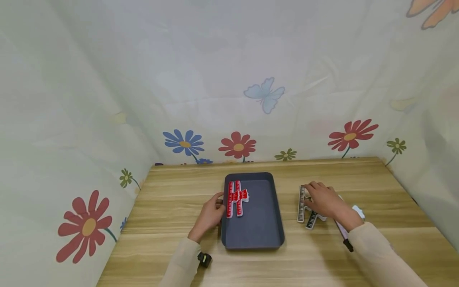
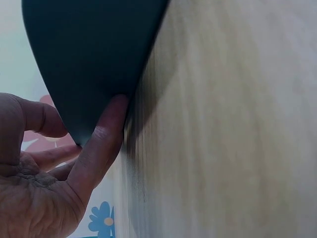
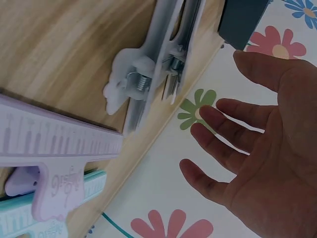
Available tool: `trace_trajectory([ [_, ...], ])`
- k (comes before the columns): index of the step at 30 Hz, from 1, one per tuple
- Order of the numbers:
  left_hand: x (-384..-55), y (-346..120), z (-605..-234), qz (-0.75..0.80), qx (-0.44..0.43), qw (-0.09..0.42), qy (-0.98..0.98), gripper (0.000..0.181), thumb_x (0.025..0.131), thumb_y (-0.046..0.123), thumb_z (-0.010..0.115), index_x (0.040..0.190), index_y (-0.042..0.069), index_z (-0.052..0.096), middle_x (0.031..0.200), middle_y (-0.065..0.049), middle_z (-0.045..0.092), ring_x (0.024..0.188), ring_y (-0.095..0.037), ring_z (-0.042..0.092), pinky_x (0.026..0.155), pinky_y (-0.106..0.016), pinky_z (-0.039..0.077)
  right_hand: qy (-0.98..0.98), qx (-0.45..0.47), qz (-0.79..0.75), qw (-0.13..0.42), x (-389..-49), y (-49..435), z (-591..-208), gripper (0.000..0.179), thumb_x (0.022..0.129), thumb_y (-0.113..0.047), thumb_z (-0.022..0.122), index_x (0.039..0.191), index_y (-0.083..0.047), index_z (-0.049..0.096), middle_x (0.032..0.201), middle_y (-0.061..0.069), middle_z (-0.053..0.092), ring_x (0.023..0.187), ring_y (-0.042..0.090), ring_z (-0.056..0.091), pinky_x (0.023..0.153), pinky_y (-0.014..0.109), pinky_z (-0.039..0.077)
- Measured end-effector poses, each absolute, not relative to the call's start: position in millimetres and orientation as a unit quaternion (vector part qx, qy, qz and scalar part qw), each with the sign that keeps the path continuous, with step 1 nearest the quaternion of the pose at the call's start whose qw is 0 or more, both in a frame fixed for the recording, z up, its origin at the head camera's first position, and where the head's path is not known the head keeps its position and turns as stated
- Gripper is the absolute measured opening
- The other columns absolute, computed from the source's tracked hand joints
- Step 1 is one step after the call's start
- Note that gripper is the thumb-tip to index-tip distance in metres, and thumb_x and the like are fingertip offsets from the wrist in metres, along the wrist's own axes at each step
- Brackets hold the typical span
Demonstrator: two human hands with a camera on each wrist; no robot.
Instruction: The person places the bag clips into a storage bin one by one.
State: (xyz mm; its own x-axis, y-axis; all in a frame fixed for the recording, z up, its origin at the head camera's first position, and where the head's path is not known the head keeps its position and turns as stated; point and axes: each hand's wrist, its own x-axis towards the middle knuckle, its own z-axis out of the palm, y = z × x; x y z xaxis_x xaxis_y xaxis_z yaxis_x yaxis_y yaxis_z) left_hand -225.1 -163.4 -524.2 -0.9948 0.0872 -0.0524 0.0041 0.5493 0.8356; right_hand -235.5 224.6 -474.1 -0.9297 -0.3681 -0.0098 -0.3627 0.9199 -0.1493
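Two red piano-key clips [image 1: 236, 201] lie side by side along the left of a dark grey tray [image 1: 259, 235]. My left hand [image 1: 209, 213] rests against the tray's left side, a finger touching the outer wall [image 2: 89, 54]. On the right, my right hand [image 1: 322, 199] hovers over two black-and-white piano-key clips [image 1: 301, 209], fingers spread and loosely bent. The right wrist view shows nothing between these fingers; metal springs show on the clips [image 3: 141, 82] beside it. My right hand partly hides the clips in the head view.
A lilac clip [image 3: 59, 134] and a teal clip [image 3: 94, 186] lie under the right forearm. The wooden table [image 1: 172, 191] meets a flower-printed curtain [image 1: 301, 119] at its back and sides. A small black device [image 1: 205, 260] sits at the left cuff.
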Motion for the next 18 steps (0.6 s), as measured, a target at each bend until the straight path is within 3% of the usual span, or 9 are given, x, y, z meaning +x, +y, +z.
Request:
trace_trajectory([
  [18, -225, -163, -523, 0.469, 0.028, 0.041, 0.882, 0.052, 0.094, 0.011, 0.051, 0.145, 0.007, 0.045, 0.121, -0.022, 0.064, 0.106, -0.03, 0.066, 0.058, -0.028, 0.056, 0.982, -0.176, -0.046, 0.04, -229, 228, -486, 0.055, 0.09, -0.032, 0.068, 0.13, 0.004, 0.056, 0.128, 0.025, 0.057, 0.117, 0.045, 0.054, 0.089, 0.065, 0.046],
])
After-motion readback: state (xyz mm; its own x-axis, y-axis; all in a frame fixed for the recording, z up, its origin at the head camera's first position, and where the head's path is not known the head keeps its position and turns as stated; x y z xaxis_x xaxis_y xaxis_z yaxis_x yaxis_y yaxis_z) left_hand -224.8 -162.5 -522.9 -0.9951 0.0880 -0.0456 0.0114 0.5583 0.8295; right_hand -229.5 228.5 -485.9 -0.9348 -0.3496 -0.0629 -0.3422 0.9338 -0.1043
